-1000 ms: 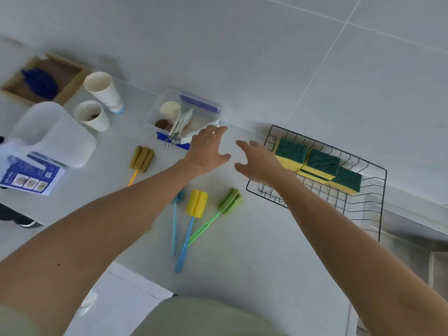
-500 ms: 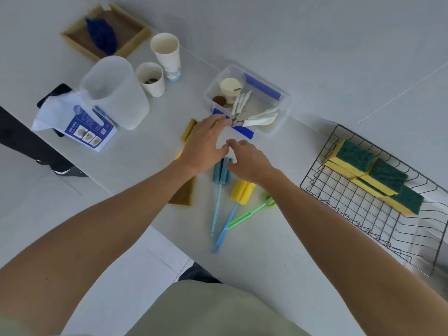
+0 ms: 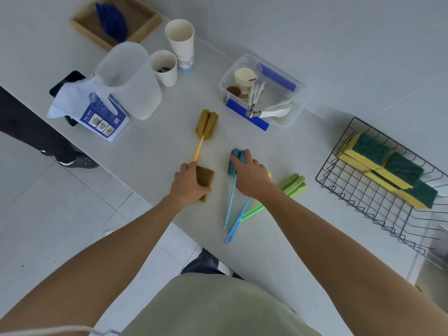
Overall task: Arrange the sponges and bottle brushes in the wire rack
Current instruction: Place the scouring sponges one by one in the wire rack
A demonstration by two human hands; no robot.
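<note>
My left hand (image 3: 190, 184) grips a brown sponge (image 3: 205, 177) near the table's front edge, beside the orange handle of a mustard bottle brush (image 3: 206, 122). My right hand (image 3: 251, 177) lies over the teal bottle brush (image 3: 234, 159), fingers touching its foam head; a grip is not clear. A yellow-headed brush with a blue handle (image 3: 236, 225) is mostly hidden under that hand. A green brush (image 3: 292, 184) lies just right of it. The black wire rack (image 3: 363, 187) at the right holds three yellow-and-green sponges (image 3: 388, 170) in a row.
At the back stand a clear plastic box with cutlery (image 3: 263, 93), two paper cups (image 3: 180, 42), a translucent jug (image 3: 128, 78), a blue-printed packet (image 3: 97, 115) and a wooden tray (image 3: 116, 20). The table edge runs diagonally at the left; another person's shoe (image 3: 77, 162) shows on the floor.
My head has tilted down and the view shifted. My left hand moved back to the front edge and closed on the brown sponge. My right hand came down onto the teal brush.
</note>
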